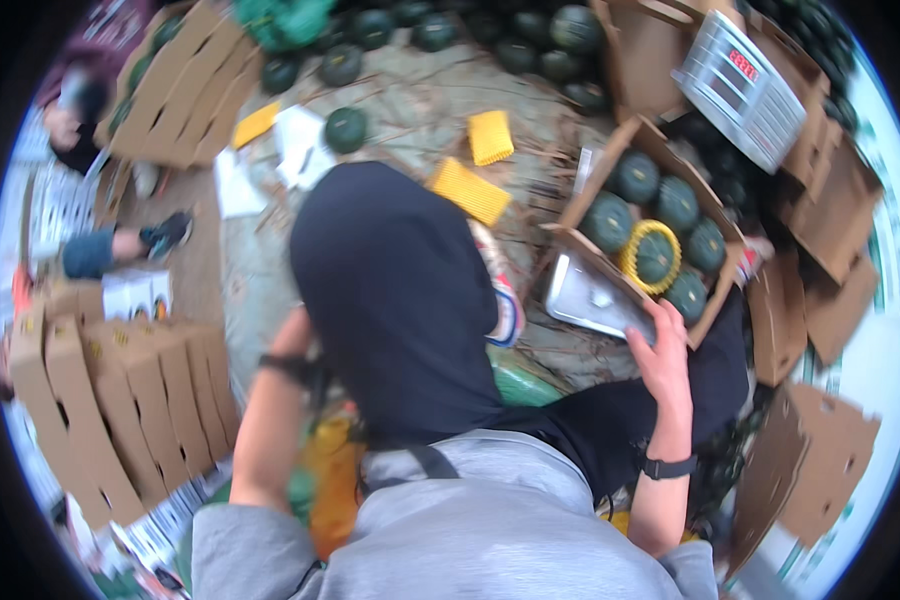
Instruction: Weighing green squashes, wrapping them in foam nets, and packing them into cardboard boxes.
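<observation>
Brown cardboard box (610, 263) between the legs, dark green squashes (678, 205) packed close, one ringed by yellow netting (626, 262), presumably for padding! Right hand (662, 345), fingers spread unclenched at the near rim, perhaps steadying; left hand (295, 335) blurs beside the raised knee (370, 270), grip unreadable.

a pale ground sheet (400, 105) bears green squashes (346, 130), yellow foam nets (490, 137) and white papers (300, 145).

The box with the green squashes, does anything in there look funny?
Yes, one squash in the box looks different: it has a yellow net around it, while the other squashes there look bare.
</observation>
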Tool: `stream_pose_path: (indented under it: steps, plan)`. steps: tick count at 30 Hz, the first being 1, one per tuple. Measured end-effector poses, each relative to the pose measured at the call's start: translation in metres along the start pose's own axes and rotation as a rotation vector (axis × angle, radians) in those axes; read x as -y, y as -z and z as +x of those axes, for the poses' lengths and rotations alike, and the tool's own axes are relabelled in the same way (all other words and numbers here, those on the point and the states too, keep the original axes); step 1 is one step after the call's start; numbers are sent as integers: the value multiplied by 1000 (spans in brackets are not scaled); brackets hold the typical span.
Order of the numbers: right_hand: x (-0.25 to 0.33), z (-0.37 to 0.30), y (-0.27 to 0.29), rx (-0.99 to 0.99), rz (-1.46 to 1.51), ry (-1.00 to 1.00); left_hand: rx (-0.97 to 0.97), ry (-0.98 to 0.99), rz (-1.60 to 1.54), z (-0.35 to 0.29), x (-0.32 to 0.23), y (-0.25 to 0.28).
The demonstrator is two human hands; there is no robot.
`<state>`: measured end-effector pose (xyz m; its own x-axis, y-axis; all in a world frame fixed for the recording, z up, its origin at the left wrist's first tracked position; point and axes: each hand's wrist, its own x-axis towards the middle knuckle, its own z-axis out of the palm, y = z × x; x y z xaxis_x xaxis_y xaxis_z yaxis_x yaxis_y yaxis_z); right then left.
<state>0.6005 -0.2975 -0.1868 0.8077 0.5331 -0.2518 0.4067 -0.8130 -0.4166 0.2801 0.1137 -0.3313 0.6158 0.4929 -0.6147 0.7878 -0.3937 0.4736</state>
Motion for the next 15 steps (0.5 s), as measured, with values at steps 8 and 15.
stream_pose_path:
  steps: [8,15]
  plan:
    - [-2,-24,-5,39,215,1,251,-106,420,-71,-66,-16]
    - [-8,-47,4,111,233,-18,97,27,363,-47,-18,-17]
